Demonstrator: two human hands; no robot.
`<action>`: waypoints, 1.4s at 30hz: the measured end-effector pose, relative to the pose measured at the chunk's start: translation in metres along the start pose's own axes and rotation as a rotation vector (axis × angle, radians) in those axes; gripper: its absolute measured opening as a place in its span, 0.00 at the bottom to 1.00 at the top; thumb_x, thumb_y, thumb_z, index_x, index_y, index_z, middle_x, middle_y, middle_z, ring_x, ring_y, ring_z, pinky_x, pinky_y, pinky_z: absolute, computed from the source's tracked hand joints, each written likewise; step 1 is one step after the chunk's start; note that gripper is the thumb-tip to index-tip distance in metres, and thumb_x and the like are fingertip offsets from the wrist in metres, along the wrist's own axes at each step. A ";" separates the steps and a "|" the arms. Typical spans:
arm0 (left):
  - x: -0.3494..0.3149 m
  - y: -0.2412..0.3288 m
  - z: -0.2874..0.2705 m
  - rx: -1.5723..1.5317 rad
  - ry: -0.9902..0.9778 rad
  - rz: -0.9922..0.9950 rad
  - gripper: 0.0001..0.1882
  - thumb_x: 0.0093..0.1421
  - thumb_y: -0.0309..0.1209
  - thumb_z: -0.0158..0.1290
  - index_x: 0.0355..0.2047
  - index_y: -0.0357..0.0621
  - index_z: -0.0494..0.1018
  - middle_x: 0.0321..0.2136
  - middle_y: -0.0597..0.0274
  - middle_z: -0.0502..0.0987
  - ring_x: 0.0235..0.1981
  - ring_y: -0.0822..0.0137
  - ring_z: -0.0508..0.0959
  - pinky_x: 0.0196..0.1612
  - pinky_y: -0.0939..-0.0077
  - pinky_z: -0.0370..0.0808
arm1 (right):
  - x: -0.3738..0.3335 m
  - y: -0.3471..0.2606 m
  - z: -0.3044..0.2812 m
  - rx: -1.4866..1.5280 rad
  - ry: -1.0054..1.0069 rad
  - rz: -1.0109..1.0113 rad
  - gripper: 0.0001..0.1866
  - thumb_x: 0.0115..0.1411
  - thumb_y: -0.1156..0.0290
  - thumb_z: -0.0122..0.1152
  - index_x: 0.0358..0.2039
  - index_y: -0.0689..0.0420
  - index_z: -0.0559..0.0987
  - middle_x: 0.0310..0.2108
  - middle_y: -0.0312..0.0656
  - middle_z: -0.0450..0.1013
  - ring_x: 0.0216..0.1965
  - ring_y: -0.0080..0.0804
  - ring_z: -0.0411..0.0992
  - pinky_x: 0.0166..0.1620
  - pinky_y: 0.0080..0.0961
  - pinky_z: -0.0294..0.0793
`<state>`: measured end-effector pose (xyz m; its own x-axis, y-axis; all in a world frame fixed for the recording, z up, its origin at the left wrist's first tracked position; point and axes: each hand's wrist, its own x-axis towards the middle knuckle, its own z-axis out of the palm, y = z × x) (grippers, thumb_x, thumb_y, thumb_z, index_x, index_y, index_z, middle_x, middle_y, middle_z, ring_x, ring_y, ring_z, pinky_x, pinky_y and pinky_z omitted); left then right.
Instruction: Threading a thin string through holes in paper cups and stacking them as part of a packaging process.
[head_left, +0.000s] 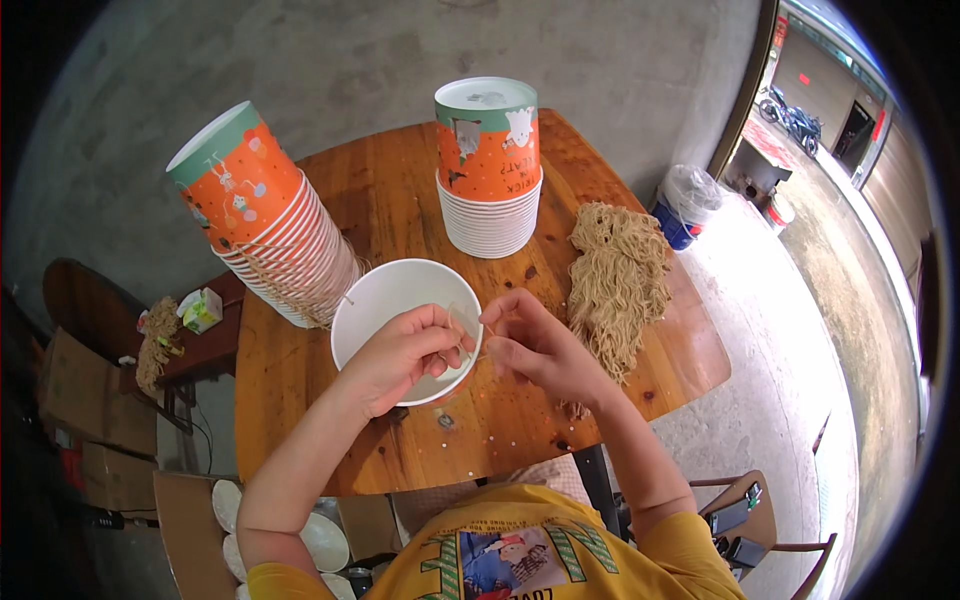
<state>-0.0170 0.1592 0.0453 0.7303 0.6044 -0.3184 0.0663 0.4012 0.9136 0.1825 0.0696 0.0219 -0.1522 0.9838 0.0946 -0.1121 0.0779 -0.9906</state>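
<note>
A white paper bucket (pixel 385 300) stands open side up on the wooden table in front of me. Over its right rim, my left hand (pixel 415 350) is closed in a pinch with the fingers curled. Close beside it, my right hand (pixel 535 345) pinches at the outside of the same rim. A thin tan cord shows faintly between the fingertips; its ends are hard to make out. A short bit of cord also pokes through the bucket's left wall. To the right lies a bundle of tan cords (pixel 618 285), wavy and loose.
A leaning stack of orange and green buckets (pixel 290 225) with cords along its side stands at the left. Another upside-down stack (pixel 490 170) is at the back. White scraps dot the table (pixel 390 455). A lined bin (pixel 685 205) stands beyond; a chair (pixel 755 520) is at lower right.
</note>
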 end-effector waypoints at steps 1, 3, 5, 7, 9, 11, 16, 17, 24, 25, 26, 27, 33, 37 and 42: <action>0.000 0.000 -0.001 0.021 -0.007 0.007 0.06 0.62 0.27 0.51 0.38 0.39 0.72 0.31 0.68 0.74 0.28 0.80 0.69 0.31 0.87 0.66 | -0.001 -0.002 -0.003 -0.090 -0.048 -0.044 0.13 0.64 0.72 0.54 0.49 0.51 0.67 0.25 0.30 0.68 0.24 0.13 0.64 0.26 0.14 0.62; -0.001 0.001 0.002 0.040 -0.016 0.013 0.07 0.62 0.28 0.51 0.38 0.39 0.72 0.30 0.69 0.74 0.27 0.81 0.68 0.31 0.87 0.66 | -0.001 -0.010 -0.004 -0.236 -0.072 -0.121 0.12 0.64 0.74 0.54 0.47 0.52 0.69 0.26 0.29 0.68 0.26 0.13 0.64 0.28 0.14 0.63; -0.003 0.003 0.008 0.249 0.056 0.016 0.06 0.62 0.28 0.53 0.37 0.41 0.73 0.28 0.71 0.73 0.27 0.81 0.68 0.31 0.86 0.66 | -0.001 -0.021 -0.003 -0.380 -0.100 -0.197 0.10 0.63 0.75 0.55 0.45 0.53 0.70 0.27 0.29 0.68 0.28 0.13 0.65 0.29 0.14 0.64; -0.005 -0.001 0.009 0.316 0.056 0.077 0.06 0.62 0.29 0.53 0.37 0.41 0.73 0.28 0.71 0.73 0.28 0.81 0.68 0.32 0.86 0.66 | 0.001 -0.033 0.000 -0.598 -0.101 -0.311 0.07 0.62 0.77 0.56 0.40 0.55 0.72 0.28 0.28 0.68 0.29 0.13 0.65 0.31 0.14 0.64; -0.008 -0.003 0.010 0.382 0.059 0.138 0.06 0.62 0.29 0.53 0.36 0.40 0.73 0.28 0.71 0.73 0.29 0.81 0.69 0.33 0.85 0.67 | 0.004 -0.041 0.001 -0.497 -0.150 -0.262 0.06 0.61 0.78 0.55 0.39 0.56 0.72 0.28 0.30 0.68 0.29 0.15 0.66 0.33 0.16 0.66; -0.014 -0.001 0.013 0.525 0.073 0.209 0.06 0.62 0.29 0.53 0.36 0.39 0.73 0.29 0.71 0.73 0.31 0.80 0.71 0.37 0.83 0.70 | 0.007 -0.038 0.002 -0.394 -0.200 -0.212 0.05 0.61 0.79 0.53 0.38 0.58 0.71 0.28 0.32 0.68 0.29 0.18 0.67 0.34 0.19 0.69; -0.032 -0.002 0.018 0.563 -0.016 0.175 0.05 0.62 0.28 0.53 0.36 0.38 0.72 0.30 0.69 0.74 0.33 0.79 0.72 0.40 0.81 0.71 | 0.013 -0.033 0.000 0.004 -0.228 -0.037 0.05 0.62 0.80 0.52 0.38 0.58 0.72 0.28 0.26 0.65 0.29 0.12 0.62 0.32 0.13 0.64; -0.035 -0.004 0.017 0.571 -0.057 0.150 0.05 0.62 0.27 0.54 0.36 0.38 0.73 0.31 0.69 0.75 0.33 0.78 0.73 0.41 0.81 0.71 | 0.015 -0.028 0.001 0.007 -0.230 -0.035 0.05 0.62 0.80 0.52 0.38 0.58 0.72 0.28 0.26 0.65 0.29 0.12 0.62 0.32 0.13 0.64; -0.035 -0.012 0.016 0.380 -0.117 0.076 0.07 0.64 0.28 0.53 0.39 0.38 0.74 0.35 0.67 0.77 0.39 0.77 0.74 0.46 0.80 0.72 | 0.023 -0.021 0.012 -0.191 -0.200 -0.196 0.03 0.63 0.77 0.55 0.38 0.59 0.74 0.27 0.29 0.68 0.30 0.13 0.66 0.32 0.15 0.65; -0.035 -0.012 0.016 0.380 -0.120 0.077 0.07 0.64 0.28 0.53 0.39 0.38 0.74 0.35 0.67 0.77 0.39 0.77 0.74 0.46 0.80 0.72 | 0.024 -0.020 0.013 -0.204 -0.194 -0.231 0.03 0.62 0.77 0.56 0.37 0.59 0.74 0.28 0.31 0.69 0.31 0.18 0.68 0.34 0.19 0.68; -0.035 -0.012 0.017 0.391 -0.105 0.076 0.07 0.64 0.28 0.53 0.39 0.37 0.74 0.36 0.67 0.77 0.39 0.77 0.74 0.46 0.80 0.72 | 0.027 -0.023 0.013 -0.206 -0.191 -0.232 0.03 0.62 0.77 0.56 0.37 0.59 0.74 0.28 0.31 0.69 0.31 0.18 0.68 0.34 0.19 0.68; -0.035 -0.013 0.017 0.400 -0.088 0.071 0.08 0.64 0.29 0.54 0.40 0.37 0.74 0.36 0.67 0.77 0.38 0.77 0.74 0.45 0.80 0.71 | 0.031 -0.027 0.012 -0.489 -0.176 -0.437 0.04 0.60 0.77 0.56 0.37 0.59 0.74 0.28 0.34 0.70 0.33 0.25 0.70 0.36 0.23 0.70; -0.031 -0.005 0.015 0.245 -0.077 -0.047 0.08 0.62 0.31 0.55 0.38 0.39 0.75 0.30 0.71 0.74 0.31 0.80 0.70 0.35 0.85 0.68 | 0.032 -0.022 0.010 -0.969 -0.052 -0.607 0.05 0.56 0.76 0.59 0.34 0.58 0.75 0.31 0.42 0.71 0.36 0.41 0.71 0.39 0.33 0.72; -0.027 -0.007 0.011 0.219 -0.071 -0.055 0.08 0.62 0.32 0.56 0.37 0.41 0.75 0.27 0.73 0.72 0.27 0.81 0.67 0.30 0.86 0.65 | 0.011 -0.026 0.004 -0.558 -0.007 -0.332 0.07 0.55 0.72 0.63 0.34 0.57 0.75 0.34 0.40 0.70 0.37 0.40 0.70 0.41 0.34 0.71; -0.022 -0.007 0.014 0.223 -0.081 -0.040 0.07 0.61 0.33 0.55 0.32 0.43 0.74 0.25 0.74 0.70 0.26 0.81 0.66 0.28 0.86 0.63 | -0.004 -0.017 -0.003 -0.745 0.046 -0.537 0.10 0.53 0.71 0.67 0.34 0.57 0.76 0.34 0.39 0.68 0.39 0.38 0.68 0.43 0.32 0.69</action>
<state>-0.0247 0.1334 0.0495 0.7759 0.5302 -0.3419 0.2377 0.2562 0.9369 0.1875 0.0644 0.0378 -0.2215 0.7899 0.5719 0.5079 0.5941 -0.6238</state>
